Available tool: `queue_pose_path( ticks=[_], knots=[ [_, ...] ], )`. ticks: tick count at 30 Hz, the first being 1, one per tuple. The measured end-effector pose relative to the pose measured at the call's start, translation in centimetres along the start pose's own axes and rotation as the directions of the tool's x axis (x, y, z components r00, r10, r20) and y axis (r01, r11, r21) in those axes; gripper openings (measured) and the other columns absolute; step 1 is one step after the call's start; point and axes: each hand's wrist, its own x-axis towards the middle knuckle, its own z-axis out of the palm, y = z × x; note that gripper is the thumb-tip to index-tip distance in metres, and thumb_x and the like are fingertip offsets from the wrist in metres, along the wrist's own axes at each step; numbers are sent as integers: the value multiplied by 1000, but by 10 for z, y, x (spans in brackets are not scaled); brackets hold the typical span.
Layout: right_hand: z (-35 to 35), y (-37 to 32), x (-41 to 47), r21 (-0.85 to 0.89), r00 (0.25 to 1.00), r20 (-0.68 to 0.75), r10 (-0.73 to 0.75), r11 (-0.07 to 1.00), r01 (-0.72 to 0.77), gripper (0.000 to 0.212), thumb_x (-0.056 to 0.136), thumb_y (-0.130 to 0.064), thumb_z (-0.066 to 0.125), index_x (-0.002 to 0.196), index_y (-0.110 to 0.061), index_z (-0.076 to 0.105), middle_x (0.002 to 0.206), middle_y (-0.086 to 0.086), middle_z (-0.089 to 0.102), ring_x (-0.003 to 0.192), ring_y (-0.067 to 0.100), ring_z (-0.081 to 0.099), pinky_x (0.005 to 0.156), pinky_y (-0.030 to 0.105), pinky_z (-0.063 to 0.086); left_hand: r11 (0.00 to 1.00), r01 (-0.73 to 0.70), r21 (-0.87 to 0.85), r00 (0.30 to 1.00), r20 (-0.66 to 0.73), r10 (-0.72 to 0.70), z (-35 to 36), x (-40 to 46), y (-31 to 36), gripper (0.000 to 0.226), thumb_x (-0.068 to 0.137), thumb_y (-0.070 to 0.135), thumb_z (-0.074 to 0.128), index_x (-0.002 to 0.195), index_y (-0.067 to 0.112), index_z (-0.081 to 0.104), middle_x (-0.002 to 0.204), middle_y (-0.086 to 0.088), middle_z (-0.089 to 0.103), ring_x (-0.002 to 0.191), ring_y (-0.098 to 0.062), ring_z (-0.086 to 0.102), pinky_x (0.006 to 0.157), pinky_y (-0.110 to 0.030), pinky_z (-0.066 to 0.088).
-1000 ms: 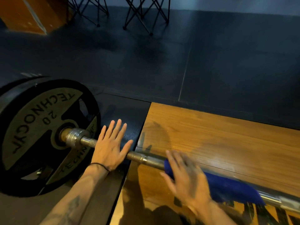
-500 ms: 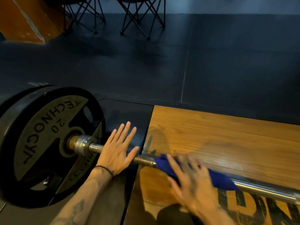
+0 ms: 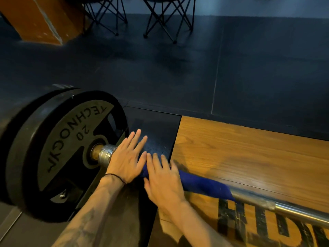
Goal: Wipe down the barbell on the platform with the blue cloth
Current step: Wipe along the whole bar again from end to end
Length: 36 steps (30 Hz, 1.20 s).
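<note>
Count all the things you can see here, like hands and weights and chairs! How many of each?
Hands: 2, left hand and right hand
Blue cloth: 1
Barbell: 1
Weight plates: 2 that can be told apart, front one, another behind
Folding chairs: 2, and
Total: 8

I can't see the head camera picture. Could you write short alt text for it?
Two bare hands lie flat on a barbell: the right hand presses a blue cloth onto the bar, the left hand rests beside the black weight plate. The bar crosses a wooden platform.
</note>
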Motion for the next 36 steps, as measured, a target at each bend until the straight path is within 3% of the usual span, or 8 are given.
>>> queue_pose_path(
  ticks=[6,9,16,19,23,28,32,36],
  knots=[
    [-23,101,-86,-62,992,113,63,997,-56,91,90,-50,60,164,-31,11,159,13,43,138,39,50,110,61,40,1000,-1,1,1000,-26,1,-4,-2,4,65,99,48,26,154,14,35,162,-12,26,150,-27,27,120,-42,28],
    [-27,134,-123,-143,994,33,105,985,-99,80,87,-50,46,161,-23,28,143,16,59,127,40,60,100,63,48,1000,12,-3,999,-32,-12,-3,-4,7,65,99,50,22,156,18,28,164,-8,19,152,-24,20,122,-38,19],
    [0,27,-31,-35,999,2,52,998,-52,85,82,-43,71,152,-7,37,138,18,57,125,37,56,104,55,46,999,38,-15,998,-51,-39,-3,-4,11,65,99,49,23,155,16,31,163,-8,21,152,-24,19,122,-35,11],
    [-12,-18,11,3,998,38,49,999,-49,80,83,-45,72,144,-5,41,126,16,58,112,34,59,91,49,51,998,-23,66,999,-44,26,-10,-2,10,60,100,36,24,149,4,40,156,-20,36,146,-31,33,120,-37,15],
    [-13,24,-20,-84,994,95,-52,995,60,94,79,-38,76,154,-9,29,138,18,54,117,38,58,87,53,53,1000,-3,14,999,-38,3,-9,-2,6,65,100,44,24,153,8,34,160,-17,27,150,-30,26,121,-35,14],
    [-20,93,-86,-108,998,34,50,993,-46,96,66,-36,86,150,-17,44,127,11,65,105,32,66,84,52,57,995,-37,88,998,-50,41,-13,-6,-1,70,99,56,23,157,15,25,165,-9,16,153,-26,15,123,-40,18],
    [-14,70,-66,-56,989,48,142,989,-139,91,64,-39,89,143,-14,52,122,11,69,106,33,68,88,55,58,989,-33,147,996,-72,44,-24,-8,-29,71,99,56,26,156,14,27,165,-11,19,152,-27,18,121,-46,26],
    [-2,8,-11,-16,1000,14,23,1000,-23,92,72,-41,83,150,-8,45,134,19,60,118,39,60,98,59,50,993,65,101,992,-114,-53,-27,-8,-58,74,97,57,26,156,13,31,165,-11,19,153,-28,15,121,-47,23]
  ],
)
